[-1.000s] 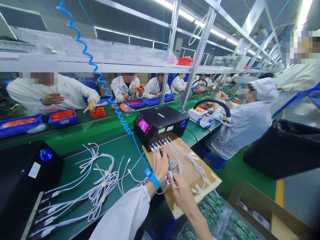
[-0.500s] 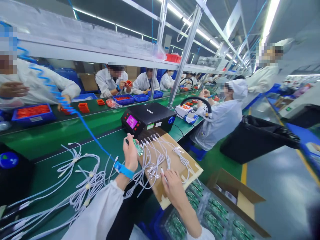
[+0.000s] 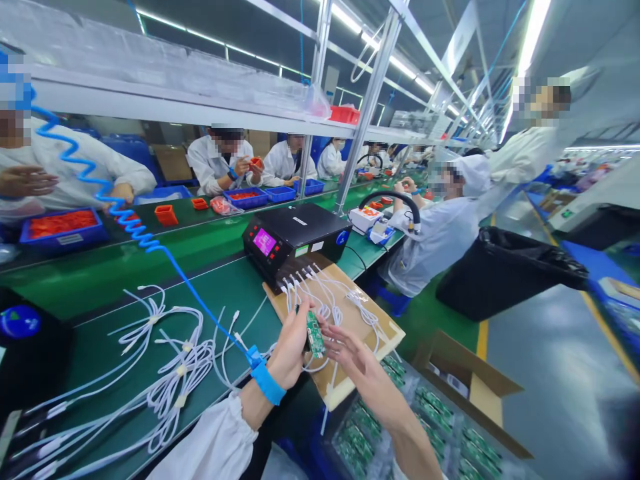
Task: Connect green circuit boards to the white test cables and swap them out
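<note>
A green circuit board (image 3: 315, 333) is gripped upright in my left hand (image 3: 289, 343), its component side turned to the right. That wrist wears a blue strap (image 3: 267, 380) joined to a coiled blue cord. My right hand (image 3: 357, 360) is just right of the board, fingers stretched out and slightly spread, with fingertips close to its edge; whether they touch it I cannot tell. Behind both hands, white cables (image 3: 325, 297) run from the front of a black box (image 3: 300, 233) with a lit purple screen. They lie over a brown cardboard sheet (image 3: 380, 343).
Bundled white cables (image 3: 183, 367) cover the green bench at left. Trays of circuit boards (image 3: 433, 413) sit low at right, beside an open carton (image 3: 470, 393) and a black bin (image 3: 505, 273). Across the belt, co-workers handle orange parts beside blue trays (image 3: 65, 227).
My left hand has brought the board down and right, away from the black box. My right hand has let go of a white cable plug, and its fingers have opened beside the board.
</note>
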